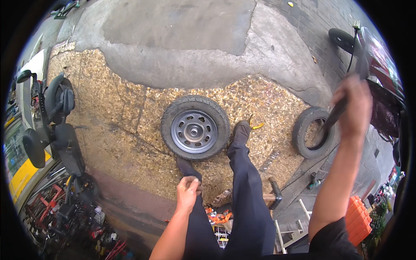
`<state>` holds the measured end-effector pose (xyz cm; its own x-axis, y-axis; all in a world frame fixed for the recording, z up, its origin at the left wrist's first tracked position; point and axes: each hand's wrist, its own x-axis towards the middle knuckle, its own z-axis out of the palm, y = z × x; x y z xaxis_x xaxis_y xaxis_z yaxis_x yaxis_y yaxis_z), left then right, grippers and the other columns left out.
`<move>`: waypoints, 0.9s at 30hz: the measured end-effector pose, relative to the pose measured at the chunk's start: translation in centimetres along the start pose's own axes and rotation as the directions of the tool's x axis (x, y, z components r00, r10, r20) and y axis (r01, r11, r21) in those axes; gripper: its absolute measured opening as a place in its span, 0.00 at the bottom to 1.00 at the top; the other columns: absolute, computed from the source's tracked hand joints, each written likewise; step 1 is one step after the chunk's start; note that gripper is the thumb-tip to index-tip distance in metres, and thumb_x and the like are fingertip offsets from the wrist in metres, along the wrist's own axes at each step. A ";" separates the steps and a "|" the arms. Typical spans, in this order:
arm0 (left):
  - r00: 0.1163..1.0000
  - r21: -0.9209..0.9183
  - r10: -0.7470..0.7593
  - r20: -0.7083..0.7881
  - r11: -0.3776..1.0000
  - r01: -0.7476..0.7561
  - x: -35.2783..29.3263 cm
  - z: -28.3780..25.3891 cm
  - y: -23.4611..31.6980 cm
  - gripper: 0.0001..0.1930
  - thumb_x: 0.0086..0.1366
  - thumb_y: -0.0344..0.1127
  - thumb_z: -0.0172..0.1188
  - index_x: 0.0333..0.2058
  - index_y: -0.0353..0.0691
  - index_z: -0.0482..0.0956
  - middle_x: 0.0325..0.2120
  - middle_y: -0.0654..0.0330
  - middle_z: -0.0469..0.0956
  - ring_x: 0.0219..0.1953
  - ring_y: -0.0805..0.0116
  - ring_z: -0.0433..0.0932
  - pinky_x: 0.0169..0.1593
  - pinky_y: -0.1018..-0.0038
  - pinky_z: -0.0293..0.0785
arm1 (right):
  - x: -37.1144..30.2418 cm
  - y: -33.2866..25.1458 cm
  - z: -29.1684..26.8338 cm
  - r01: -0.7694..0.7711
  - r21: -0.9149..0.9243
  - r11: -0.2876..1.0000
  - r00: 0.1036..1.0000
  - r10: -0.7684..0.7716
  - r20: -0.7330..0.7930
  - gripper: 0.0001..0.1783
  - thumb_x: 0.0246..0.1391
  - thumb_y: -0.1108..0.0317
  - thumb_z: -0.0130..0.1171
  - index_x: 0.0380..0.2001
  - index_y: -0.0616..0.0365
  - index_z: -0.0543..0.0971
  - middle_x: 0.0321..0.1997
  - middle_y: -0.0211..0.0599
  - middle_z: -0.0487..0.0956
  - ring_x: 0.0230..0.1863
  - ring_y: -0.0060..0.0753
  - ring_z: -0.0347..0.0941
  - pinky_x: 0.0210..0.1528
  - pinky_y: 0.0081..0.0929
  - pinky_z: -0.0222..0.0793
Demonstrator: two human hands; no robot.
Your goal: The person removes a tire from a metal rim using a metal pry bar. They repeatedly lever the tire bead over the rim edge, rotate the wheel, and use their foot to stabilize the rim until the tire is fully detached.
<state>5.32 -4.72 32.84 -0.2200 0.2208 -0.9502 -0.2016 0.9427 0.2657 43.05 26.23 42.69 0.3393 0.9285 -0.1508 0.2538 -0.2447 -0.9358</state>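
Observation:
My right hand (pixel 353 104) is raised at the right, blurred by motion. Its fingers are closed round a long dark strip-like thing (pixel 336 115), whose exact kind the blur hides. One end points down toward a loose tyre (pixel 299 134) on the ground. My left hand (pixel 189 187) hovers over my left shin, fingers curled together; whatever may be inside is hidden. A wheel with a tyre and grey slotted rim (pixel 193 131) lies flat in front of my feet, touched by neither hand. Beside my right shoe are yellow-handled pliers (pixel 256 126).
A hammer (pixel 275 193) with a dark head lies near my right knee. Scooters (pixel 63 112) and a heap of parts (pixel 65 212) line the left. Another vehicle (pixel 381 78) stands at the right, above an orange crate (pixel 359 220) and a white metal frame (pixel 294 234).

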 end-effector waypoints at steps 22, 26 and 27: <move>0.990 -0.323 -0.041 0.138 0.943 0.084 18.5 1.8 -2.5 0.17 0.71 0.43 0.54 0.50 0.35 0.72 0.42 0.55 0.76 0.43 0.61 0.78 0.47 0.63 0.76 | -19.9 22.0 13.9 -0.766 -0.379 0.519 0.478 0.854 0.205 0.05 0.64 0.70 0.51 0.40 0.58 0.72 0.20 0.28 0.69 0.16 0.21 0.66 0.16 0.25 0.65; 0.995 -0.344 -0.058 0.079 0.935 0.082 25.9 6.7 -1.4 0.22 0.70 0.44 0.54 0.56 0.35 0.68 0.51 0.52 0.71 0.49 0.56 0.74 0.49 0.58 0.75 | -19.1 24.4 13.9 -0.720 -0.444 0.533 0.464 0.846 0.263 0.05 0.63 0.71 0.52 0.36 0.63 0.72 0.21 0.30 0.71 0.16 0.23 0.68 0.15 0.25 0.66; 0.996 -0.360 -0.080 0.050 0.928 0.093 27.4 7.6 -1.1 0.23 0.70 0.44 0.54 0.57 0.35 0.67 0.53 0.52 0.70 0.51 0.56 0.73 0.49 0.57 0.75 | -19.1 24.9 14.0 -0.728 -0.426 0.537 0.447 0.843 0.299 0.05 0.63 0.71 0.53 0.36 0.63 0.72 0.21 0.31 0.71 0.16 0.23 0.68 0.15 0.25 0.66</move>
<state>6.77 2.20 5.31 -0.1548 0.1573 -0.9753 -0.5511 0.8056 0.2174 30.16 6.27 17.76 0.0943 0.2919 -0.9518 0.2751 -0.9265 -0.2569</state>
